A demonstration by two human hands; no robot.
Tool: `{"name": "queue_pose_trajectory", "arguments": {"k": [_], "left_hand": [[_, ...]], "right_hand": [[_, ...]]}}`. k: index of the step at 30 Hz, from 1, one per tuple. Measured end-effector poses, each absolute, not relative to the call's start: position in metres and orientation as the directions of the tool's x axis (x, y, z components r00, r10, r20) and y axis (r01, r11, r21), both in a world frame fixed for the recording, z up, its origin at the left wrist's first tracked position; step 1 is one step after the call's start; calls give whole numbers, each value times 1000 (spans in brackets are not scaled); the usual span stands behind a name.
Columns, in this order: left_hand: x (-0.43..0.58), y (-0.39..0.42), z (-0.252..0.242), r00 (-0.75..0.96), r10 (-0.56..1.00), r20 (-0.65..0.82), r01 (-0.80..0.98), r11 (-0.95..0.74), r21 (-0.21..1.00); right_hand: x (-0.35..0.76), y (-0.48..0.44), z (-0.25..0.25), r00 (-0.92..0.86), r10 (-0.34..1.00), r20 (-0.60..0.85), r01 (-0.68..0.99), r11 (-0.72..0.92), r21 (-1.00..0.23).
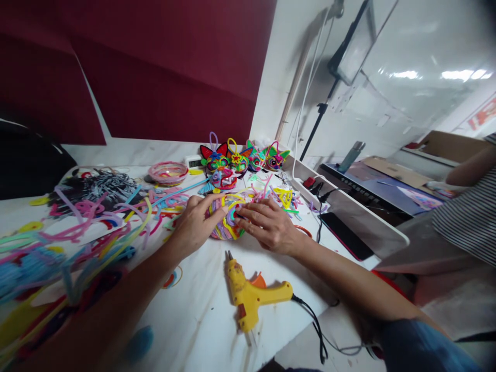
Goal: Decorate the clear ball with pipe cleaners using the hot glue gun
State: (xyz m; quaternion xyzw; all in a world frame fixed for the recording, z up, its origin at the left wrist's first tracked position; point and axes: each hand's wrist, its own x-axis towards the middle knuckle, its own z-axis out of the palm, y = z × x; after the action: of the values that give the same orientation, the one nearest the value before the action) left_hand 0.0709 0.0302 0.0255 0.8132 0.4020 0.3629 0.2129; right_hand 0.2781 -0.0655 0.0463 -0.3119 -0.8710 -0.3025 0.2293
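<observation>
My left hand [196, 222] curls around the left side of a colourful pipe-cleaner piece [227, 221] on the white table [201, 315], thumb and fingers pressed on it. From the right, my right hand [267, 223] rests on the same piece with its fingers pinched against it. Several finished pipe-cleaner masks [242, 157] stand in a row just behind. A yellow glue gun [250, 294] lies on the table below my hands, its black cord trailing off the front edge.
Loose pipe cleaners [89, 227] cover the table's left half, with a small woven bowl [168, 172] behind them. A black phone [346, 235] and a power strip [310, 183] lie at right. Another person in a striped shirt [470, 217] sits at far right.
</observation>
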Motion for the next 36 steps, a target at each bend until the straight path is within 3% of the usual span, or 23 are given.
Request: {"name": "queue_pose_trajectory", "arguments": {"k": [11,18,28,36], "left_hand": [[71,29,27,421,805,418,505,-591,629],[71,28,27,422,803,421,497,-593,634],[71,28,27,419,792,444,490,-609,624],[71,28,28,431,790,435,482,-610,629]], "right_hand": [[277,-54,50,-660,457,596,710,638,298],[276,-62,49,-561,504,657,728,678,102],[282,-67,40,-699,432,569,672,670,316],[275,-66,50,-568,488,663,740,656,151]]}}
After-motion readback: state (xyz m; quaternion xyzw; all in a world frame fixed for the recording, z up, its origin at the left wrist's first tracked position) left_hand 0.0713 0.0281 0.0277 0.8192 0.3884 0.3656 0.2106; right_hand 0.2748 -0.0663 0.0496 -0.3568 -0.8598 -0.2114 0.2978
